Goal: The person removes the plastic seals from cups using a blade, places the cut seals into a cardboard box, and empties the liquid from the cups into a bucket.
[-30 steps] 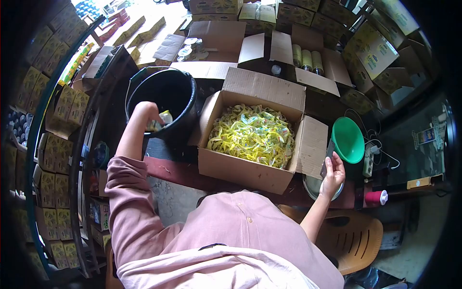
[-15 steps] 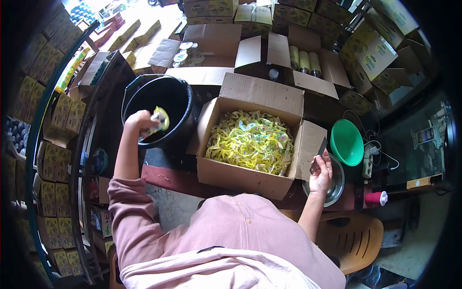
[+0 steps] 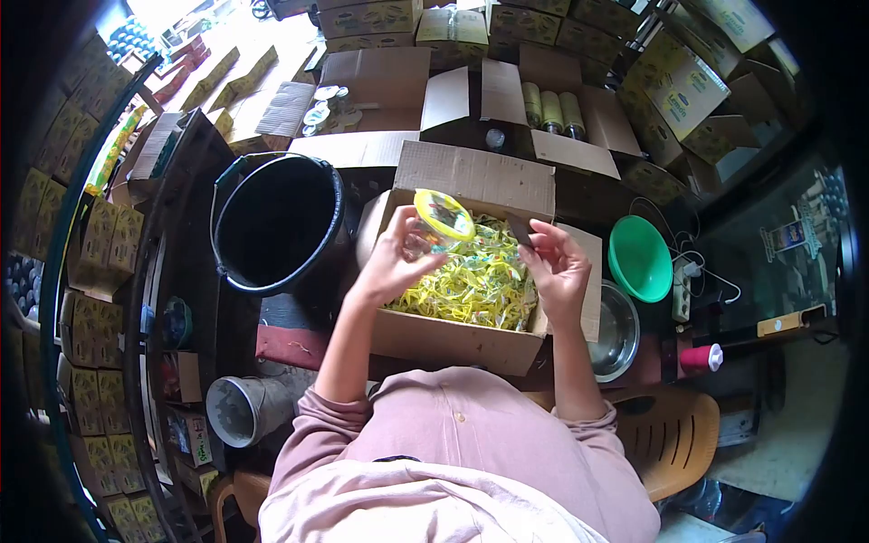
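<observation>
My left hand (image 3: 398, 258) is closed around a clear plastic cup (image 3: 444, 215) with a yellow-rimmed printed top, tilted above the open cardboard box (image 3: 453, 339). My right hand (image 3: 559, 267) pinches a dark, flat, blade-like piece (image 3: 519, 230) between thumb and fingers, just right of the cup and apart from it. Below both hands, the box holds a heap of crumpled yellow and clear plastic strips (image 3: 471, 294). At the left stands a large black bucket (image 3: 339, 204), its inside dark.
Right of the box are a metal-looking bowl (image 3: 625, 339), a green bowl (image 3: 641, 258), a power strip (image 3: 683, 294) and a pink thread spool (image 3: 700, 358). Open cartons (image 3: 376, 90) with cups and cans (image 3: 550, 113) stand behind. A grey bucket (image 3: 249, 412) sits lower left.
My left hand has moved right from over the black bucket to above the box, bringing the cup. My right hand has risen and come left toward it with the dark blade-like piece.
</observation>
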A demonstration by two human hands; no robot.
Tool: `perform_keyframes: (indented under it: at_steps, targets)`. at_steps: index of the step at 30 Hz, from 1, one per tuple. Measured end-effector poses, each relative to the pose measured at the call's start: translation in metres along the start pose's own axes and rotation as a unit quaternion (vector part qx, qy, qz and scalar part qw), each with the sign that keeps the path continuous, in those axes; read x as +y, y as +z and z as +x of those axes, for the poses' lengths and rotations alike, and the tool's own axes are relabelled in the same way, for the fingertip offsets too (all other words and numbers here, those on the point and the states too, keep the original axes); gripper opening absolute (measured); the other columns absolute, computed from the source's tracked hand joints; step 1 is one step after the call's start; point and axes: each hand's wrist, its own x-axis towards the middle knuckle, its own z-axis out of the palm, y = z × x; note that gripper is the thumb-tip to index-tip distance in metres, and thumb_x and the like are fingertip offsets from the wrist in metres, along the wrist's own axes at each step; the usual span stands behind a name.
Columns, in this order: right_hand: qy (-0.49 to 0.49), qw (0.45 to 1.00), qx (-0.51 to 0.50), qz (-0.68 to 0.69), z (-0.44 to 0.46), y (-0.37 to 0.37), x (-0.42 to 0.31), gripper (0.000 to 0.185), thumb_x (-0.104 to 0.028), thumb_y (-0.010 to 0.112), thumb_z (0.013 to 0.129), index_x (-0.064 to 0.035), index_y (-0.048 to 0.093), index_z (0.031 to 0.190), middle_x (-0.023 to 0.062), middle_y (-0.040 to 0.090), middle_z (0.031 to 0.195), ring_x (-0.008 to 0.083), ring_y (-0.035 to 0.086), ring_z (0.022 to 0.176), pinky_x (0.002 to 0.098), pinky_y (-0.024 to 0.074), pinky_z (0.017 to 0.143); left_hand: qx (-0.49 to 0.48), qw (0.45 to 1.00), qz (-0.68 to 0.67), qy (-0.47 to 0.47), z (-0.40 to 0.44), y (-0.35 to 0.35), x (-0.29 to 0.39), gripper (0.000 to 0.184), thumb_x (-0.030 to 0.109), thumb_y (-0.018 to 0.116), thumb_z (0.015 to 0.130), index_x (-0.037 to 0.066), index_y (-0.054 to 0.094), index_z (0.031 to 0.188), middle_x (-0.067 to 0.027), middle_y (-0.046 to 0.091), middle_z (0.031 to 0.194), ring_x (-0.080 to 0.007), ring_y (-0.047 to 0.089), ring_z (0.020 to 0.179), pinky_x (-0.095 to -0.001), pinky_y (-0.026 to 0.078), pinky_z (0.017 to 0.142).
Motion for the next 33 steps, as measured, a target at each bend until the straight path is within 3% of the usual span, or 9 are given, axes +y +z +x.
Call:
perform_keyframes:
  at_steps: [3, 4, 7, 11, 23, 33]
  targets:
    - [-0.218, 0.943, -0.049, -0.247, 0.017, -0.001, -0.025, 0.026, 0.005, 0.065, 0.069, -0.0085, 0.065, 0.092, 0.0067, 0.062, 0.074, 0.0172, 0.061, 0.068, 0.0244, 0.0478, 0.063, 0.067, 0.98, 0.146, 0.113, -0.007, 0.023, 0.021, 0.059, 0.018, 0.076, 0.063, 0.002, 0.04, 0.107, -0.0128, 0.057, 0.092, -0.0179, 0.057, 0.08, -0.0309, 0.047, 0.073]
    - [-0.231, 0.935, -0.059, -0.263, 0.018, -0.001, -0.028, 0.027, 0.005, 0.065, 0.066, -0.0104, 0.066, 0.088, 0.0075, 0.06, 0.077, 0.0216, 0.06, 0.07, 0.0279, 0.0477, 0.063, 0.057, 0.983, 0.129, 0.12, -0.004, 0.025, 0.012, 0.055, 0.016, 0.076, 0.063, 0.002, 0.042, 0.104, -0.0127, 0.053, 0.092, -0.0218, 0.056, 0.082, -0.0309, 0.047, 0.073]
    - [-0.304, 0.894, -0.122, -0.307, 0.022, -0.006, -0.035, 0.027, 0.005, 0.063, 0.063, -0.0098, 0.065, 0.086, 0.0059, 0.06, 0.082, 0.0211, 0.059, 0.076, 0.0306, 0.0484, 0.064, 0.065, 0.948, 0.254, 0.18, -0.005, 0.026, 0.025, 0.055, 0.013, 0.076, 0.061, 0.001, 0.043, 0.103, -0.0123, 0.048, 0.094, -0.0244, 0.054, 0.085, -0.0309, 0.046, 0.072]
    - [-0.366, 0.835, -0.158, -0.38, 0.026, -0.008, -0.042, 0.027, 0.003, 0.063, 0.059, -0.0086, 0.065, 0.083, 0.0031, 0.06, 0.084, 0.0206, 0.059, 0.08, 0.0319, 0.0497, 0.067, 0.053, 0.951, 0.248, 0.176, -0.008, 0.023, 0.039, 0.057, 0.008, 0.076, 0.057, 0.001, 0.044, 0.104, -0.0122, 0.045, 0.096, -0.0254, 0.053, 0.086, -0.0322, 0.046, 0.077]
    - [-0.471, 0.792, -0.138, -0.363, 0.036, -0.012, -0.046, 0.023, -0.007, 0.066, 0.061, -0.0089, 0.065, 0.084, 0.001, 0.059, 0.08, 0.0162, 0.059, 0.079, 0.0272, 0.0513, 0.066, 0.043, 0.955, 0.205, 0.208, -0.014, 0.022, 0.041, 0.06, 0.009, 0.072, 0.062, 0.001, 0.039, 0.111, -0.0176, 0.048, 0.101, -0.0317, 0.05, 0.093, -0.0361, 0.042, 0.082]
    - [-0.482, 0.798, -0.129, -0.338, 0.031, -0.006, -0.044, 0.032, -0.004, 0.066, 0.061, -0.0023, 0.063, 0.093, 0.0041, 0.061, 0.077, 0.0179, 0.06, 0.073, 0.0289, 0.0513, 0.065, 0.031, 0.962, 0.184, 0.202, -0.014, 0.026, 0.037, 0.058, 0.014, 0.073, 0.063, 0.0, 0.041, 0.109, -0.0181, 0.048, 0.1, -0.0329, 0.052, 0.09, -0.0369, 0.043, 0.079]
